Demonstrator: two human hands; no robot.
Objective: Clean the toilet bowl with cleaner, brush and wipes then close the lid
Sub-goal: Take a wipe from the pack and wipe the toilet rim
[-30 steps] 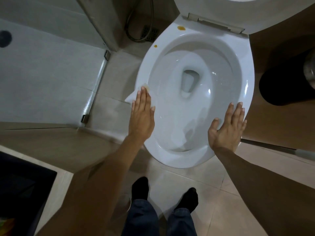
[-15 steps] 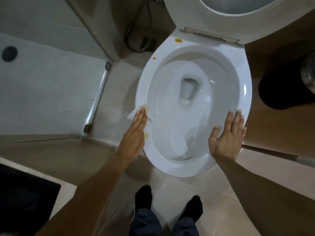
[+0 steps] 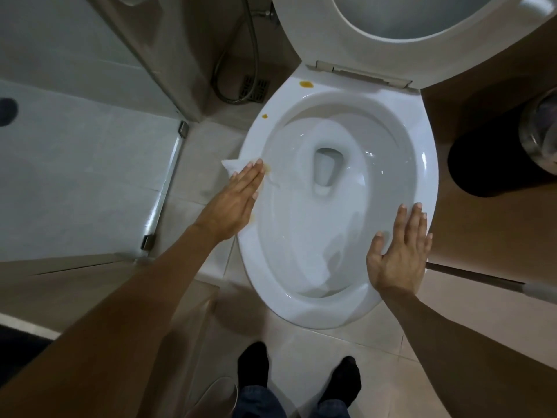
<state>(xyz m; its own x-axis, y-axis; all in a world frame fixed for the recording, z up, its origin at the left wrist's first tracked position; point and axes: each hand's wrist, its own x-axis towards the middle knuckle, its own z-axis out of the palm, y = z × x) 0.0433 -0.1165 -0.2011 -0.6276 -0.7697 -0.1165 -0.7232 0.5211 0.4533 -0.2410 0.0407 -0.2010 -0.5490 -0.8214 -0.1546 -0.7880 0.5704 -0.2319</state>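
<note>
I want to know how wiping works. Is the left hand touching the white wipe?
Touching. The head view shows the left hand lying flat with straight fingers on the white wipe, pressing it onto the toilet rim; no gap shows between them.

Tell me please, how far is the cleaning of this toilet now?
In hand: the left hand presses a white wipe flat on the rim, a yellow smear beside it. The right hand rests on the opposite rim. Left: two orange spots, one near the hinge, one lower down, and the raised lid. Cleaner and brushing: cannot tell.
</note>
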